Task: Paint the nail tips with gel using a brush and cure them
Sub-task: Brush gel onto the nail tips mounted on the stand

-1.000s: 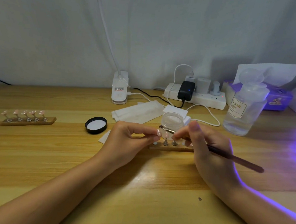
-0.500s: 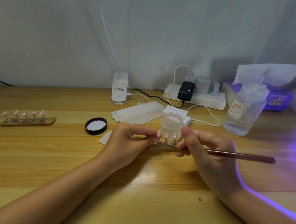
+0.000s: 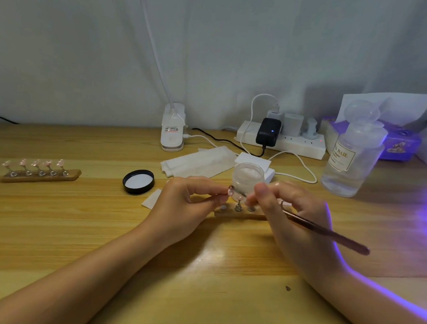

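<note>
My left hand (image 3: 184, 205) pinches one nail tip (image 3: 230, 192) between thumb and forefinger, lifted just above the near wooden stand (image 3: 239, 214) in the middle of the table (image 3: 76, 228). My right hand (image 3: 292, 218) has its grip closed around the brush (image 3: 328, 233); the handle points to the right and near, and the bristle end lies on the pinched nail tip. Two metal pegs (image 3: 238, 206) stand on this stand between my hands; its right end is hidden under my right hand. Just behind the stand is the open gel jar (image 3: 248, 177), and its black lid (image 3: 138, 182) lies to the left, inner side up. Far to the left a second stand (image 3: 42, 176) carries five pink nail tips (image 3: 34, 163) in a row. Behind the jar lie white wipes (image 3: 202, 161). At the far edge I see a white clip lamp (image 3: 173, 131) and a power strip (image 3: 284, 141) with chargers. To the right stands a clear bottle (image 3: 354, 156), and behind it a purple tissue box (image 3: 400, 147). Violet light falls on the table from the right.
</note>
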